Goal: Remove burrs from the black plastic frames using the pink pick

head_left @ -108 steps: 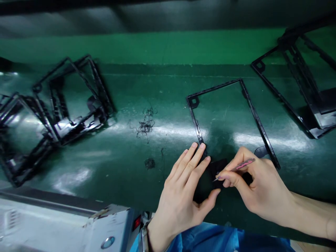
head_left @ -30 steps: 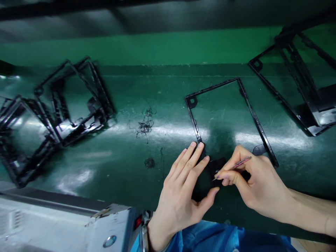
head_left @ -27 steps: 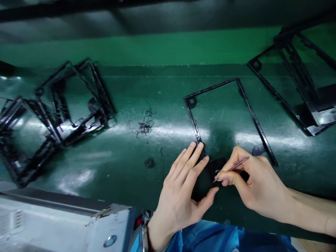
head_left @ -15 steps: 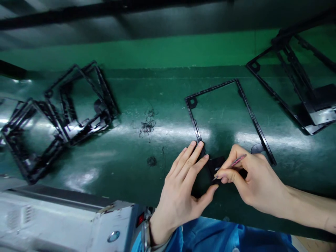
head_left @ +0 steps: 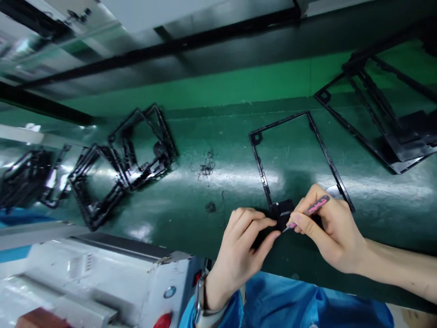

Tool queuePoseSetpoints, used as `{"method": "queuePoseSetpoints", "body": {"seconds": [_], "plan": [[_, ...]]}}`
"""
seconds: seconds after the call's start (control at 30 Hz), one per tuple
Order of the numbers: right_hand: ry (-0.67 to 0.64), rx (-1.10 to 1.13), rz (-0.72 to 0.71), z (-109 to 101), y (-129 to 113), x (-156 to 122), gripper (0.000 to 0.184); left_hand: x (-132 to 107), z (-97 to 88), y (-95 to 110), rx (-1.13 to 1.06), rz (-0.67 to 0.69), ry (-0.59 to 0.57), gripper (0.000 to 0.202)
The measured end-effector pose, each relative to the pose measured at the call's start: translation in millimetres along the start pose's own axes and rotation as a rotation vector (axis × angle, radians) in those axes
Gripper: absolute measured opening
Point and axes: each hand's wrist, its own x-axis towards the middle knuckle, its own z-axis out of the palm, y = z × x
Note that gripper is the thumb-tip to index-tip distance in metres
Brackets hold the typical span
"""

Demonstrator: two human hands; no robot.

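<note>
A thin black rectangular frame (head_left: 326,150) lies on the green bench, its near left corner carrying a flat black block (head_left: 283,208). My left hand (head_left: 244,243) is at that corner, with bent fingers and the thumb and index fingertip pinched close together on the frame's near edge. Held like a pen, a slim pink-and-grey pointed tool (head_left: 317,206) is in my right hand (head_left: 331,228). Its metal tip points at the corner, beside my left thumb. The two hands hide most of the frame's near side.
Loose black shavings (head_left: 206,168) and a small dark tangle (head_left: 210,207) lie left of the frame. More black frames (head_left: 143,150) are piled at left, others (head_left: 368,123) at right. A pale metal machine (head_left: 143,282) with a red button (head_left: 163,320) fills the near left.
My left hand has drawn back from the frame's side, and its outstretched fingers have bent into a pinch at the corner. The tool has turned slightly in my right hand. The view has shifted left.
</note>
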Motion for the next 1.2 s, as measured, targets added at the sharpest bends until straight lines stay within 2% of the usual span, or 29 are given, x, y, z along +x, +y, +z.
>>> {"method": "queuePoseSetpoints", "body": {"seconds": [0.2,0.4,0.63,0.77,1.03,1.2], "plan": [[0.014,-0.072,-0.002,0,3,0,0.018,6,2.4,1,0.052,0.031,-0.064,0.010],[0.018,-0.184,0.043,0,1,1,0.022,-1,2.9,7,0.094,0.000,-0.120,0.014],[-0.007,-0.206,0.047,1,-1,2,0.017,-15,-2.4,1,-0.044,-0.072,-0.046,0.017],[0.015,-0.200,0.049,1,-2,0,0.016,-14,2.3,-2,-0.012,-0.088,-0.016,0.008],[0.033,-0.161,0.064,2,-1,2,0.018,8,-6.0,8,0.143,-0.001,-0.200,0.008],[0.053,-0.146,0.088,3,1,2,0.020,13,-6.7,9,0.216,0.039,-0.249,0.016]]}}
